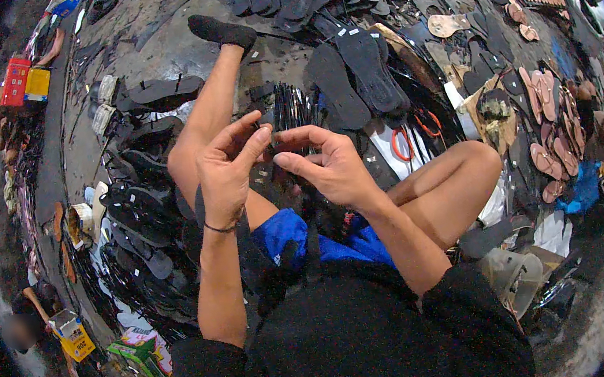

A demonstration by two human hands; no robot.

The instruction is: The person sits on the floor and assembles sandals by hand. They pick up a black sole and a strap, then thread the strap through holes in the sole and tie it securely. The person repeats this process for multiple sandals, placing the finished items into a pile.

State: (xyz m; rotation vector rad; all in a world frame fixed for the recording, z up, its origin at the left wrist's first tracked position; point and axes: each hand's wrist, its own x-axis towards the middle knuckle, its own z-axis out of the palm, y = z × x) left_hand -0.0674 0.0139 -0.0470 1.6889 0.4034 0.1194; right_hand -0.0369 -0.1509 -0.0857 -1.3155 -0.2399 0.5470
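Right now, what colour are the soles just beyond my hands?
The soles look near-black, best in head view.

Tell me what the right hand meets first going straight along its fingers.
Most likely the left hand, whose fingertips face those of the right hand; the depth between them is unclear.

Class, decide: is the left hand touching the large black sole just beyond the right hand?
Apart. The head view shows a clear gap between the left hand and the large black sole; dark strips show there.
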